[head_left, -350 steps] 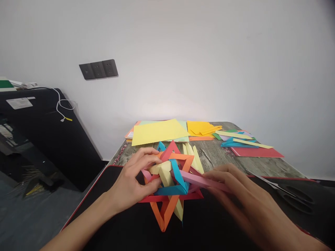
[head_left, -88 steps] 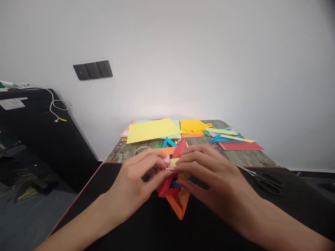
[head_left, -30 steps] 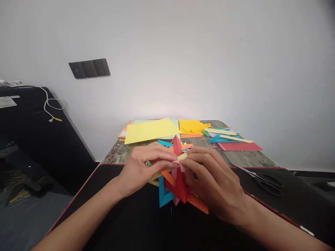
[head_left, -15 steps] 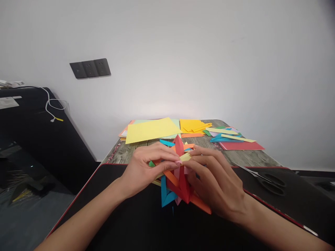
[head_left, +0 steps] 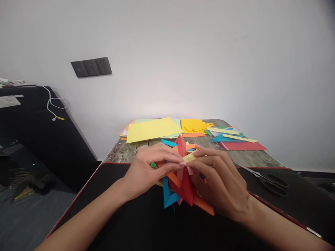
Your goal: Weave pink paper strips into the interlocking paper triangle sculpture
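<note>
Between my two hands is a folded-paper model [head_left: 187, 188] built of interlocking red, blue, orange, pink and pale yellow strips, with points sticking out several ways. My left hand [head_left: 150, 167] pinches a pink part of it between thumb and fingers. From the other side, my right hand [head_left: 220, 181] is closed on the model, its thumb mostly hidden. A pale yellow strip [head_left: 189, 158] runs between the fingertips of both hands. Much of the model's far side is covered by my fingers. It is held above a black mat [head_left: 125, 223].
Coloured paper sheets [head_left: 154, 129] lie at the table's back left, yellow folded pieces [head_left: 195, 125] beside them. Several strips [head_left: 227, 137] rest on red paper [head_left: 244, 145] at the right. Open scissors [head_left: 272, 183] lie on the mat's right. A dark panel [head_left: 39, 122] stands at far left.
The whole view has shifted slightly, so hands and model sit a little further right. A round rim now shows behind my left hand. Both hands keep their hold.
</note>
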`<state>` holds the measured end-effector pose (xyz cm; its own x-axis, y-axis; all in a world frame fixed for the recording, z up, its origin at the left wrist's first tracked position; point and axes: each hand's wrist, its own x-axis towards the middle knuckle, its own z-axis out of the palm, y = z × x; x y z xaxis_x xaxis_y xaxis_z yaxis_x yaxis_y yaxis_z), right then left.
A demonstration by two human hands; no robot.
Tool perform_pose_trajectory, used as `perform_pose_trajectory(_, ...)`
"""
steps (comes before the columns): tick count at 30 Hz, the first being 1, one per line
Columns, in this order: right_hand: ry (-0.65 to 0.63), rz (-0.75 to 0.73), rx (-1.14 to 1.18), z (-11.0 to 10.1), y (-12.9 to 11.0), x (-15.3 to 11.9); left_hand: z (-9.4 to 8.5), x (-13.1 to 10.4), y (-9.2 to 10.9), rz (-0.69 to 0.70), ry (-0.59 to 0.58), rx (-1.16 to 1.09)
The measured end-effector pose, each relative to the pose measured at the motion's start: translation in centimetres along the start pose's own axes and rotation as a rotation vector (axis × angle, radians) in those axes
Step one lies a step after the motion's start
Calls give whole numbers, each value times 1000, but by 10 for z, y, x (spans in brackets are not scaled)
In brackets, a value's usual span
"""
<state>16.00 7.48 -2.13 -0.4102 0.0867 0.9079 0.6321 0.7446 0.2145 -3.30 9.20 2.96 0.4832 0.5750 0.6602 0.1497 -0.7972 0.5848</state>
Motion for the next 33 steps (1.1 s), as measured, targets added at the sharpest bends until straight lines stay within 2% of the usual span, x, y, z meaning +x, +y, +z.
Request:
perform_pose_trajectory(18, 61, 110, 122, 5, 2, -2, 4, -3, 1, 84, 15, 51)
perform_pose_trajectory(22, 60, 160, 112, 3, -1, 3, 5, -3, 1, 72, 20, 48)
perform_pose_trajectory(29, 9, 165, 72, 3, 3, -4, 5, -2, 0, 61, 15, 43)
perform_pose_trajectory(33, 22, 153, 91, 3, 3, -6, 5, -3, 1, 39, 15, 34)
